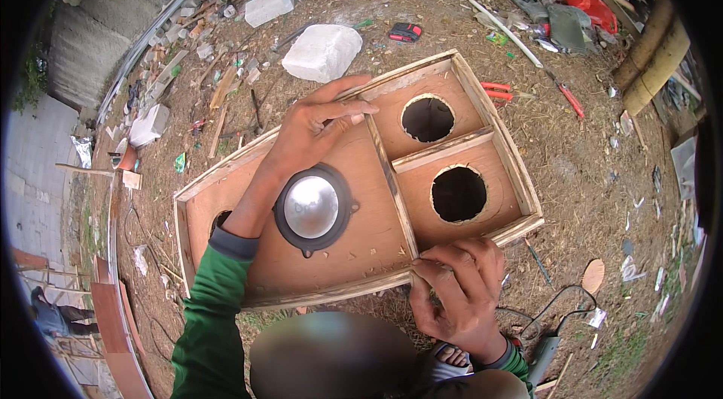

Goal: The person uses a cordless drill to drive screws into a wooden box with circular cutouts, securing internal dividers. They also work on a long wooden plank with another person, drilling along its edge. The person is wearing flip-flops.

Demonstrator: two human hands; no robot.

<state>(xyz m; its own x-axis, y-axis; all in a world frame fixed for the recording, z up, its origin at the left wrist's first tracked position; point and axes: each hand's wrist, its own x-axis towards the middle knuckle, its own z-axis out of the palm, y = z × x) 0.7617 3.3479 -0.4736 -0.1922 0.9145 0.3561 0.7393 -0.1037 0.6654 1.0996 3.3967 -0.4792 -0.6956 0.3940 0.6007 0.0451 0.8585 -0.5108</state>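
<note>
With the left hand gripping the far rim by the divider and the right hand pinching the near edge, the plywood speaker box (on the ground, a round speaker in its big compartment) is best held steady by even pressure from both.

I see my left hand and right hand gripping opposite edges of the partitioned plywood box, beside its round black-rimmed silver speaker and 2 round holes.

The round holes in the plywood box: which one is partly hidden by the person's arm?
The leftmost round hole, in the big left compartment of the brown plywood box, is half covered by the left forearm in its green sleeve. The two holes on the right are fully visible.
</note>
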